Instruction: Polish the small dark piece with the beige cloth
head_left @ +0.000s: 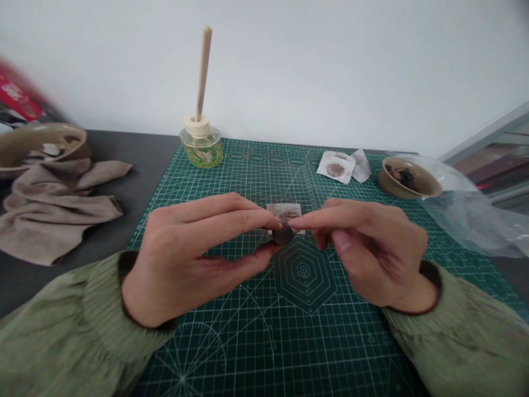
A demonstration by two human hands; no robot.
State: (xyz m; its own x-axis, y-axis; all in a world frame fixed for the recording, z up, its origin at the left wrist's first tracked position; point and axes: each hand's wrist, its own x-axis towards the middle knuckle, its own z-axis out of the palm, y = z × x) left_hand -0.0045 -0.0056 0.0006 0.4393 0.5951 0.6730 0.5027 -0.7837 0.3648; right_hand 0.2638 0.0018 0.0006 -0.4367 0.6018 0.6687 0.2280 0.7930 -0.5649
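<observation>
Between the thumb and fingertips of my left hand is a small dark round disc, held above the cutting mat. My right hand has its index finger stretched toward the disc, its tip at the disc's upper right edge. The thumb of that hand stays apart from the disc, and its other fingers are curled in. Just beyond the disc, partly hidden by it and the fingertips, lies a small whitish paper packet with a brownish tint.
The green cutting mat covers the table. At its back stands a reed diffuser. White packets lie right of centre, beside a bowl with dark pieces and clear plastic. Leftward are a brown cloth and another bowl.
</observation>
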